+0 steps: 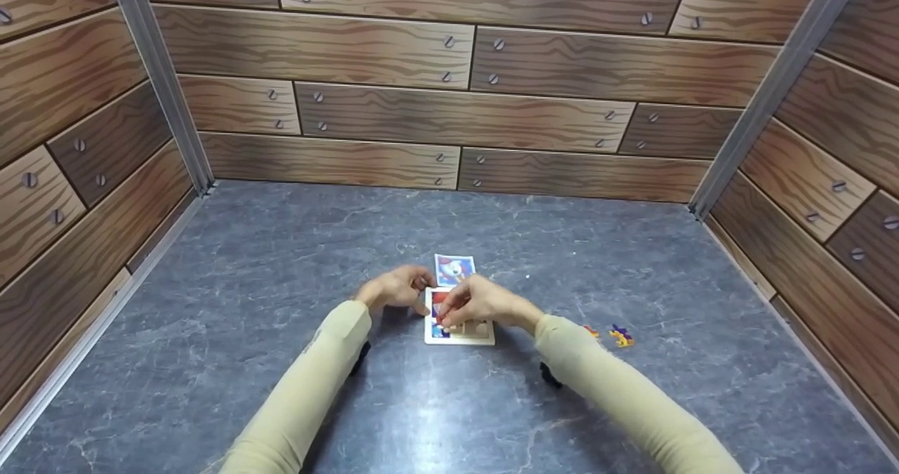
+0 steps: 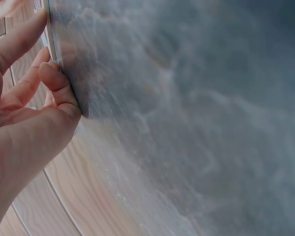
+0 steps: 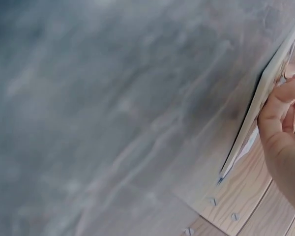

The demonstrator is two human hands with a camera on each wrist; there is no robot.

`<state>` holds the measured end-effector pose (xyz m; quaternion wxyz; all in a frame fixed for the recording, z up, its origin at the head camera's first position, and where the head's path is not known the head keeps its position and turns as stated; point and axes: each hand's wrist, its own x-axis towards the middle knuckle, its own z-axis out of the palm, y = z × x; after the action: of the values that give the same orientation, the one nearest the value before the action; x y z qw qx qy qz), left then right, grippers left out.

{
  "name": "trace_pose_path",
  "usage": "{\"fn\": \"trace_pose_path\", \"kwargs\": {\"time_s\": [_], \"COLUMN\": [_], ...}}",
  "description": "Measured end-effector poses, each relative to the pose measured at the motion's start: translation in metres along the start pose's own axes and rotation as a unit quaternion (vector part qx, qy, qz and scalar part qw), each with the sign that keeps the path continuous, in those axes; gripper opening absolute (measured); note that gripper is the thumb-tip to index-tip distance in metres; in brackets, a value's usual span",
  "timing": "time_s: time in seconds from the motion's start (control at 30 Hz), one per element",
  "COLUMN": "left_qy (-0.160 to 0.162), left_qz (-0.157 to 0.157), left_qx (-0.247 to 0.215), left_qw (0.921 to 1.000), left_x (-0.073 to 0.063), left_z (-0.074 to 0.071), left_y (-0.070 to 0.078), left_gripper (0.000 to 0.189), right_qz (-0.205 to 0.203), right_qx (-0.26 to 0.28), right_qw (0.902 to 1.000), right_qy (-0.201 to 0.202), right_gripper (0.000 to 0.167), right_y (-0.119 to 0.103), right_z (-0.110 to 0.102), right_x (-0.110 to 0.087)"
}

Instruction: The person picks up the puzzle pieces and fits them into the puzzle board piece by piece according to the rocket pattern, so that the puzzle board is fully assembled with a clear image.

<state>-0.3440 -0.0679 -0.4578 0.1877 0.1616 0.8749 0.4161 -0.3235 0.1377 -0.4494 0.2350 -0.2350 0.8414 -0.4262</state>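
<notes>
A small jigsaw puzzle tray (image 1: pixel 460 342) with a cream rim lies flat before me, with colourful pieces in its left part and bare beige board at lower right. My right hand (image 1: pixel 484 300) is over the tray, its thumb and fingertips pinching a small reddish puzzle piece (image 1: pixel 442 315) at the left part. The fingers hide most of that piece. On the tray's left side, my left hand (image 1: pixel 402 288) has its thumb at the rim and its fingers loosely bent near the upper left corner. The right wrist view shows the tray's edge (image 3: pixel 258 101) beneath the right hand.
Just beyond the tray lies a picture card (image 1: pixel 454 269) in blue, red and white. Loose orange and purple puzzle pieces (image 1: pixel 621 336) lie on the grey marbled table (image 1: pixel 281 249) to the right, partly behind my right sleeve. Wood-patterned walls (image 1: pixel 393 109) enclose the back and sides.
</notes>
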Motion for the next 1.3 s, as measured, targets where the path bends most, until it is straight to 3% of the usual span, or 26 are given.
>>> {"fn": "trace_pose_path", "kwargs": {"time_s": [0.17,0.43,0.63,1.3], "left_qy": [0.000,-0.003,-0.002,-0.014], "left_qz": [-0.001,-0.003,-0.027,-0.052], "left_qx": [0.011,0.009,-0.011,-0.042], "left_qw": [0.9999,0.9999,0.9996,0.9976], "left_x": [0.000,0.000,-0.001,-0.002], "left_z": [0.001,0.000,-0.001,0.000], "left_y": [0.001,0.000,0.001,0.006], "left_gripper": [0.042,0.044,0.044,0.048], "right_qz": [-0.028,-0.028,-0.019,0.017], "right_qx": [-0.005,0.015,-0.003,-0.001], "right_qw": [0.9996,0.9995,0.9998,0.9998], "right_qy": [-0.006,-0.003,-0.007,-0.010], "right_gripper": [0.023,0.025,0.025,0.035], "right_y": [0.001,0.010,0.020,0.060], "right_z": [-0.013,-0.032,-0.045,-0.100], "right_x": [-0.006,-0.018,-0.030,-0.082]}}
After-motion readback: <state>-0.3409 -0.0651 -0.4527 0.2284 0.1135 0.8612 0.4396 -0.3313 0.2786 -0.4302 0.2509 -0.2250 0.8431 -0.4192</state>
